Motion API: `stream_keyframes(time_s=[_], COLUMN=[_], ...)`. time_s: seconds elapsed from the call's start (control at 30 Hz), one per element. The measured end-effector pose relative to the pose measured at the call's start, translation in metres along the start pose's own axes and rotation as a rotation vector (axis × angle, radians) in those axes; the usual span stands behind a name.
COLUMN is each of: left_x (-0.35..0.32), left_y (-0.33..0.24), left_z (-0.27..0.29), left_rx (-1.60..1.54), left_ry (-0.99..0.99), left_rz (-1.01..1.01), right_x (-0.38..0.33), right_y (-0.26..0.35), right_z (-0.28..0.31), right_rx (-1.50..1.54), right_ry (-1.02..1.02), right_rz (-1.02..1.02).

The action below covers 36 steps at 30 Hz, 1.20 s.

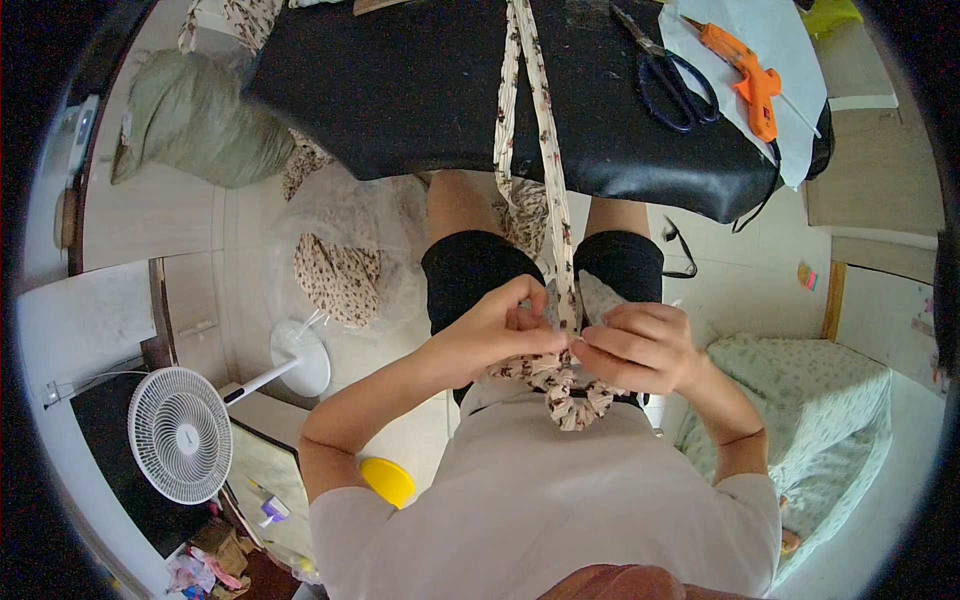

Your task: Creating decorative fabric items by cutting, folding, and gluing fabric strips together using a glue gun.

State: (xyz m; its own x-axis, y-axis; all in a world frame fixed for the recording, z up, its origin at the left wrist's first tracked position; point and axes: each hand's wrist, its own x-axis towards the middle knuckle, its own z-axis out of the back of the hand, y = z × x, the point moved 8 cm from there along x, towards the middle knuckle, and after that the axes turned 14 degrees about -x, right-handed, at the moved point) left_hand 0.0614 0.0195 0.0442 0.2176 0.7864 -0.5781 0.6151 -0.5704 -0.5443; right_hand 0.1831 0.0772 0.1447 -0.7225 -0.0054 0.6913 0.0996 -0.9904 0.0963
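Note:
A long, narrow strip of cream fabric (547,150) with a small dark print hangs over the table's near edge and runs down to my lap. My left hand (505,325) is closed, its thumb and fingers pinching the strip from the left. Close against it, my right hand (645,348) pinches the same strip from the other side, fingers bent. Below the fingertips a puckered, gathered length of this fabric (578,405) curls in front of my shirt. Exactly where the fingertips meet, small details are hidden.
On the black-covered table (420,100) lie dark-handled scissors (678,90) and an orange glue gun (750,75) on white paper (790,30). At left are a clear plastic bag (395,225) with printed fabric (338,280), a greenish cloth bundle (200,120) and a white fan (185,437).

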Motion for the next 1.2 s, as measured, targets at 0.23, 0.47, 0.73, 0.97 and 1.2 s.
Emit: stream_keyframes(time_s=[0.23,0.47,0.73,0.97,1.2], left_x=[-0.048,-0.054,-0.055,-0.049,0.003], left_y=[-0.057,-0.033,-0.043,-0.031,0.005], left_z=[-0.042,-0.049,-0.041,-0.027,0.033], left_rx=[1.205,1.292,1.113,1.043,0.420], left_ry=[0.101,0.004,0.063,0.008,-0.267], left_rz=[-1.106,-1.422,-1.305,-1.128,-0.446], right_x=[-0.006,-0.002,0.001,-0.016,-0.076], right_y=[-0.011,-0.014,-0.009,-0.001,-0.030], right_z=[-0.013,-0.017,-0.014,-0.026,-0.098], right_rx=[0.044,0.022,-0.039,0.060,0.922], right_ry=[-0.009,0.013,0.004,0.108,0.503], right_rz=[-0.108,-0.136,-0.049,-0.161,-1.199])
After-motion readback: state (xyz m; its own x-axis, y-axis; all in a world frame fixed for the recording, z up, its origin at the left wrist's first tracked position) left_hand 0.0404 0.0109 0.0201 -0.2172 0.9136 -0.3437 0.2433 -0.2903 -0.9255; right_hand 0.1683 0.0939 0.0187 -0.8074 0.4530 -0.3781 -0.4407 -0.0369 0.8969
